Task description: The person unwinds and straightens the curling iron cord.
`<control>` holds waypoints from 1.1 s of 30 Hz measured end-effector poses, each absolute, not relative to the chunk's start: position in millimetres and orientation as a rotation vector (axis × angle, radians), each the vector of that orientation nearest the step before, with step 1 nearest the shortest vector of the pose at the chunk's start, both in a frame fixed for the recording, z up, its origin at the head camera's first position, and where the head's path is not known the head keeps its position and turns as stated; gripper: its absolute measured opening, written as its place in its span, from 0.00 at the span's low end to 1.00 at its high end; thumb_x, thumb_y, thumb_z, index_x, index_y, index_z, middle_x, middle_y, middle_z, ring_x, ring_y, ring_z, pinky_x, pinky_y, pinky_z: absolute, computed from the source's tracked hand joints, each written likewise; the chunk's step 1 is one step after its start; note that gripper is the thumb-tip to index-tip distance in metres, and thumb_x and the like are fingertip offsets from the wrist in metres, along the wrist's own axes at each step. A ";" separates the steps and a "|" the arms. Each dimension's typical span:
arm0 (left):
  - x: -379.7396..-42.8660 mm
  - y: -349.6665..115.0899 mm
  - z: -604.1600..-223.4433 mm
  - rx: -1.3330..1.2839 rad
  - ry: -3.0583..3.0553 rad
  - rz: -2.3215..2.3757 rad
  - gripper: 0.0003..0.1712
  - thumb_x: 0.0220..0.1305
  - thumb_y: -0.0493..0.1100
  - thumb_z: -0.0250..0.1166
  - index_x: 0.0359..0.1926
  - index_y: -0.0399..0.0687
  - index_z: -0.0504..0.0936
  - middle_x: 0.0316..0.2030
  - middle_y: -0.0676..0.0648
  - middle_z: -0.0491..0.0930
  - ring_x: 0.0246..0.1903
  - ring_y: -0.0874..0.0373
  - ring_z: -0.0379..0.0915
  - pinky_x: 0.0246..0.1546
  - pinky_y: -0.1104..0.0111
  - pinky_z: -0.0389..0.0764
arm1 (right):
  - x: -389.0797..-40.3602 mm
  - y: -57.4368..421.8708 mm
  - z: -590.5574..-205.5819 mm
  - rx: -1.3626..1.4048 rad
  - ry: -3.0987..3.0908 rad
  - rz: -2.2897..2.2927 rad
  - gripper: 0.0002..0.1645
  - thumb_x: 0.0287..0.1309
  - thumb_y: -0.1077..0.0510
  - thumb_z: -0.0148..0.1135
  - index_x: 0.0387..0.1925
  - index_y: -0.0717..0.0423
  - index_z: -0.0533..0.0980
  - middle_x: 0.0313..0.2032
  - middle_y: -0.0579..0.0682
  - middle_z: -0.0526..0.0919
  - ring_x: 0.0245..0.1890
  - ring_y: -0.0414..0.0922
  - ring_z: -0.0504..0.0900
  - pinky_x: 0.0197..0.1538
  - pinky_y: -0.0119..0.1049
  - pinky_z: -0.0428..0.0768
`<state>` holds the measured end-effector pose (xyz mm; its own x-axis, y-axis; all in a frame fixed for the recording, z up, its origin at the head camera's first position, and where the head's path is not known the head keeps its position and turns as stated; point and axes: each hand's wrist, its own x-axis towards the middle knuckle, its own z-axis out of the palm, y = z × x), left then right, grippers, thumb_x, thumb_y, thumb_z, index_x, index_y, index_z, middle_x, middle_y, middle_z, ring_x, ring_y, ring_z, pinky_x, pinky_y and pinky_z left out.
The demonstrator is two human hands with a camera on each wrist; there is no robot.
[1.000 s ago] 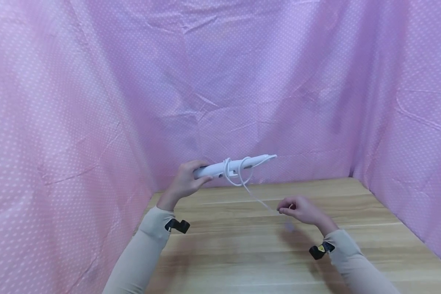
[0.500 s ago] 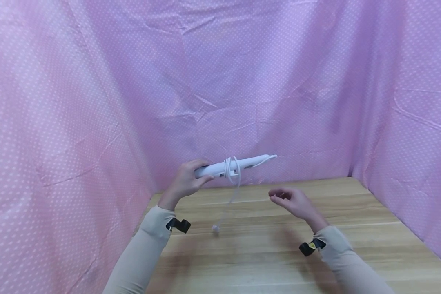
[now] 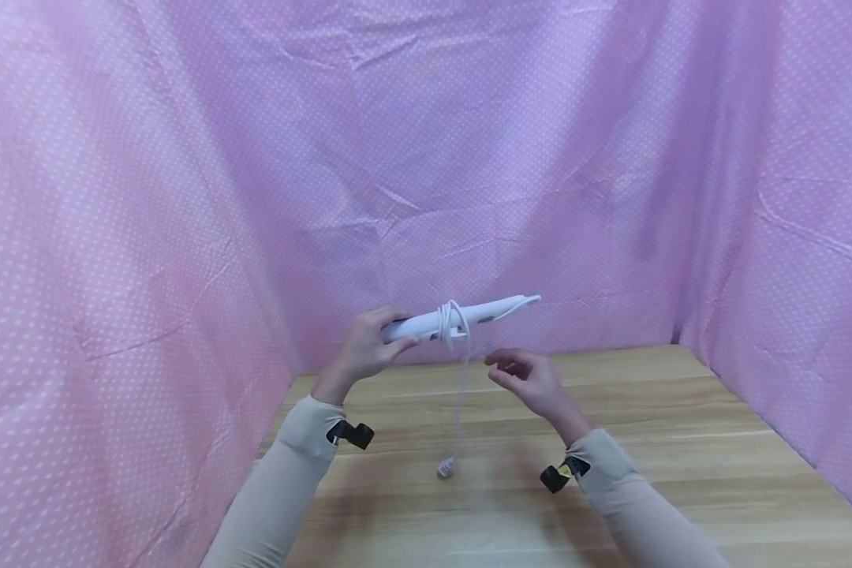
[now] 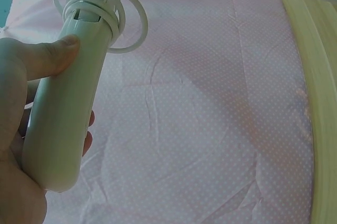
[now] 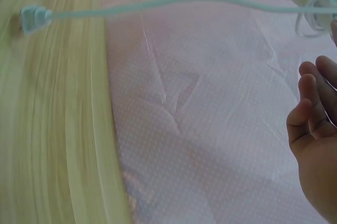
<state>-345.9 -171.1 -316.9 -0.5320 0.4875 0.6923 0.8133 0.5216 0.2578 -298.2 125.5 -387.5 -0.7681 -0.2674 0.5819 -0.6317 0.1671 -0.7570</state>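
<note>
My left hand (image 3: 369,347) grips one end of a white hair straightener (image 3: 493,310), held slanting above the table. In the left wrist view its smooth rounded body (image 4: 66,103) lies under the thumb. Several turns of white cord (image 4: 89,8) wrap round its middle. The loose cord (image 3: 461,394) hangs down to a white plug (image 3: 445,469) low over the table; the right wrist view also shows this plug (image 5: 34,19). Just right of the hanging cord is my right hand (image 3: 532,383), its fingers loosely bent and holding nothing.
A wood-grain table (image 3: 667,442) lies below both hands. Pink dotted cloth (image 3: 426,158) hangs behind it and along both sides. Black wrist cameras sit on both sleeves, such as the right camera (image 3: 555,477).
My right hand has released the cord and moved left toward the straightener. The freed plug swung left and then back right, and the cord now hangs down. My left hand has shifted slightly right.
</note>
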 end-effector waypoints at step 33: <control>-340.7 -167.2 -318.7 -1.028 -2.216 -0.816 0.20 0.52 0.42 0.76 0.46 0.40 0.83 0.42 0.43 0.85 0.38 0.53 0.81 0.37 0.62 0.81 | -298.4 80.2 -394.4 0.822 -1.972 1.845 0.08 0.57 0.71 0.64 0.38 0.75 0.79 0.34 0.63 0.84 0.34 0.33 0.81 0.42 0.28 0.81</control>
